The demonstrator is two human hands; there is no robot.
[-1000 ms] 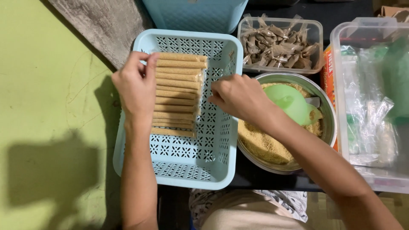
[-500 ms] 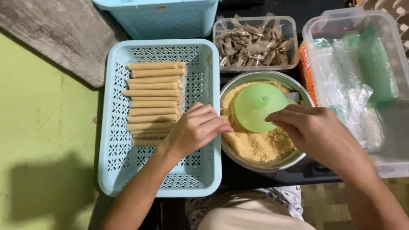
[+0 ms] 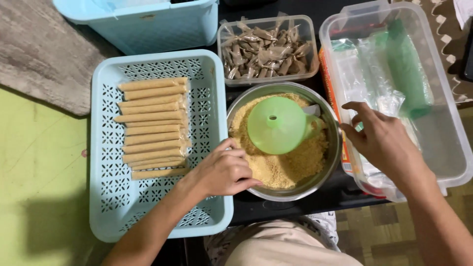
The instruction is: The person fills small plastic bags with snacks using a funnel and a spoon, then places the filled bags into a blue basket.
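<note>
Nearest to us, our left hand (image 3: 224, 172) rests with fingers curled loosely inward at the edge of the metal bowl (image 3: 331, 123), thumb over the rim; it grips nothing we can make out. The bowl holds tan crumbly powder (image 3: 281, 167), and a green funnel (image 3: 277, 124) sits upside down on that powder, its handle pointing right. Our right hand (image 3: 382, 140) hovers with fingers spread and slightly bent above the near left edge of the clear plastic tub (image 3: 451, 123), empty, close to clear plastic bags (image 3: 359, 79) and a green roll (image 3: 406, 69) inside it. Left of the bowl, the light blue perforated basket (image 3: 106, 197) carries a neat stack of tan filled sticks (image 3: 152, 128) lying crosswise. Farther off stand a small clear container of brown twisted packets (image 3: 266, 47) and another blue bin (image 3: 148, 27).
</note>
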